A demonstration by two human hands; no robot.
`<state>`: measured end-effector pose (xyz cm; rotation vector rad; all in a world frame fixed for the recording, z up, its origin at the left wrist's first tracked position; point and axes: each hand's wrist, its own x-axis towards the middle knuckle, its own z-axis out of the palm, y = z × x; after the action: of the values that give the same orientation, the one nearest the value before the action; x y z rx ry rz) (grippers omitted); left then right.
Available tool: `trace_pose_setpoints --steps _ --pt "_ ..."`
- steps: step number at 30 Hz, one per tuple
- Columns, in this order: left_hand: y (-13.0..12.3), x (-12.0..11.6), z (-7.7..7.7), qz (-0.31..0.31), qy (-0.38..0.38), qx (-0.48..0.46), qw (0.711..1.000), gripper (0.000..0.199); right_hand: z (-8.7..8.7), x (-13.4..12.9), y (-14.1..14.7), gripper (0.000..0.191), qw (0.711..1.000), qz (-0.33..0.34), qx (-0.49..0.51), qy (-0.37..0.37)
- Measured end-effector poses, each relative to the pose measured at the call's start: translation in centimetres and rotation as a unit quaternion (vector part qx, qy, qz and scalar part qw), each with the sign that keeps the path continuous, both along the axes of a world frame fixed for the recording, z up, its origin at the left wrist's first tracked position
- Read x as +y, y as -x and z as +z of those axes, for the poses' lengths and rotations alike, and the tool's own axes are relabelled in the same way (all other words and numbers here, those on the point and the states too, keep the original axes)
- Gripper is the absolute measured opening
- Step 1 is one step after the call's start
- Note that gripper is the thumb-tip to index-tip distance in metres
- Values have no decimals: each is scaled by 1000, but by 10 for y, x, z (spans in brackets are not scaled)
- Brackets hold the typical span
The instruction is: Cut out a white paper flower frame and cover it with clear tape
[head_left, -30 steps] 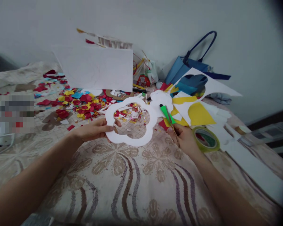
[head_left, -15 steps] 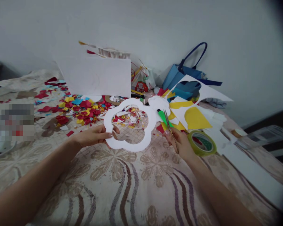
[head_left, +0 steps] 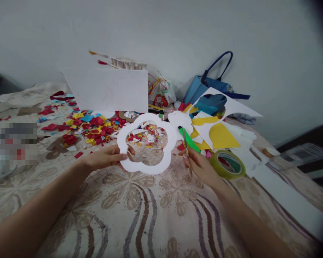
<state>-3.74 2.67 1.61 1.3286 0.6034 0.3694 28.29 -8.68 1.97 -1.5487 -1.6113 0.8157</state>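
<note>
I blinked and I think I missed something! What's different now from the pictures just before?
The right hand moved a little left and back toward the person, closer to the white flower-shaped ring. The scissors in it now point more straight ahead. Nothing was picked up or let go. The left hand still holds the ring, about where it was.

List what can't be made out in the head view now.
All in the head view:
Scissors: handles mostly covered by the right grip.
Left grip: fingers partly behind the white paper ring.
Blue bag: lower part partly hidden by the cut sheet.
Tape roll: markings too small.
Left-edge item: pixelated.
</note>
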Motion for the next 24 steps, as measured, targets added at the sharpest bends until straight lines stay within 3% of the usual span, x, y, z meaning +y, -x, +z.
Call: trace_pose_setpoints --steps 3,9,15,19,24 --pt "0 0 -1 -5 -1 15 1000 24 -2 1 4 37 996 -23 91 -2" --pt "-11 -10 -4 -50 -16 23 998 28 -10 -4 23 35 961 -53 271 24" --pt "-18 -21 -2 -90 10 -7 996 36 -14 -5 29 32 941 -85 323 44" --pt "-14 -17 -3 -30 23 -65 997 52 -20 -1 22 33 944 -67 315 69" --pt "-17 -14 -3 77 33 -89 993 42 -24 -2 22 27 948 -3 295 122"
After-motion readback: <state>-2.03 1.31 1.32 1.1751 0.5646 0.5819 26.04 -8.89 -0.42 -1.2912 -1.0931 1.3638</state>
